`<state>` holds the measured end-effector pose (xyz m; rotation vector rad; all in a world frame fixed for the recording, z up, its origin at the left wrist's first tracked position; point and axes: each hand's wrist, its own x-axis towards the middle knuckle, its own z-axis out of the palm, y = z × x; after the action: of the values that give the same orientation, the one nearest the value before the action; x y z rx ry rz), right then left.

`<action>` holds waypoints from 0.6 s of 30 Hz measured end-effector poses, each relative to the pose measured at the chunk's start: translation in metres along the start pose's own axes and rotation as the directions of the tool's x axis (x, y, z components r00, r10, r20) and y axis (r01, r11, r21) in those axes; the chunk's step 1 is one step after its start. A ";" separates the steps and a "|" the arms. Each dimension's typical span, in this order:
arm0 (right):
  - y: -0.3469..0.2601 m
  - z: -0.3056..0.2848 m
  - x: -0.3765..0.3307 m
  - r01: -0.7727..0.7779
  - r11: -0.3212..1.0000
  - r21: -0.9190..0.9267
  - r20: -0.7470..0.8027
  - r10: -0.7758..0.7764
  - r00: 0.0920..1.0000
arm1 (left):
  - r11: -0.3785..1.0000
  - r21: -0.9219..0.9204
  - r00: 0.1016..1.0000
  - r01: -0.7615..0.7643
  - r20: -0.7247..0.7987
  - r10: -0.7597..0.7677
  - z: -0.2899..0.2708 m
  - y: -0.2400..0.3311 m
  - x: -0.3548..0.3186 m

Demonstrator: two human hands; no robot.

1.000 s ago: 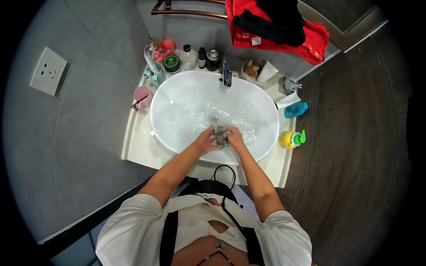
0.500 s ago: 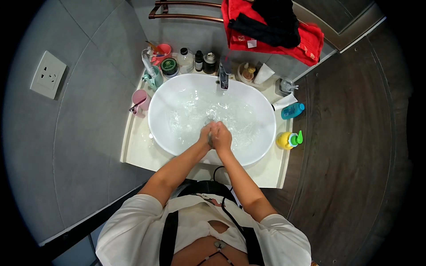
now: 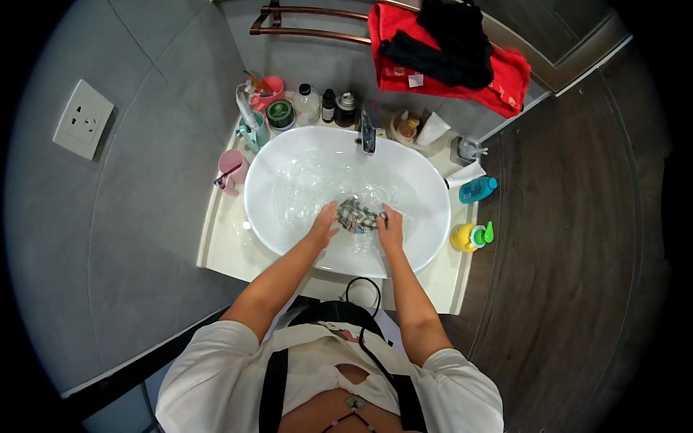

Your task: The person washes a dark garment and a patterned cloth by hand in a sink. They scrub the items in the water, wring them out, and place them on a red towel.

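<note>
A small checked cloth [image 3: 357,216] in grey, black and white lies spread in the water of the white oval basin [image 3: 261,229]. My right hand [image 3: 390,228] has its fingers closed on the cloth's right edge. At the cloth's left side, my left hand [image 3: 323,224] is curved with thumb and fingers apart, and no fabric shows in it. Beyond both hands, the dark faucet [image 3: 368,136] reaches over the basin's far rim.
Cups, jars and bottles line the far left counter, including a pink cup [image 3: 232,167] and a green-lidded jar [image 3: 280,112]. A blue bottle [image 3: 477,190] and a yellow pump bottle [image 3: 468,237] stand on the right. Above hangs a red towel [image 3: 498,90].
My hands were pressed together around the bunched cloth. Now they are apart, left hand to the left and right hand to the right, and the cloth is opened out between them.
</note>
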<state>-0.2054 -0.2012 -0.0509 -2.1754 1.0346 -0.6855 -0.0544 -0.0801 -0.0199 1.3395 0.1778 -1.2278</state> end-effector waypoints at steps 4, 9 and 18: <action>-0.035 0.000 -0.023 0.126 0.948 -0.292 0.611 0.084 0.788 | 0.985 -0.153 0.989 0.080 0.137 -0.059 -0.025 -0.028 0.026; -0.002 0.022 -0.017 -0.199 0.900 -0.389 0.368 0.349 0.862 | 0.977 -0.153 0.988 0.151 0.050 -0.144 -0.019 -0.034 0.027; -0.168 -0.027 -0.001 0.053 0.972 0.231 0.270 -0.116 0.956 | 0.915 -0.397 0.958 0.074 0.283 0.045 0.007 0.000 0.007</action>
<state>-0.1433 -0.1253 0.0879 -2.0567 0.6863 -0.4843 -0.0551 -0.0895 -0.0230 0.7925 0.2215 -1.2998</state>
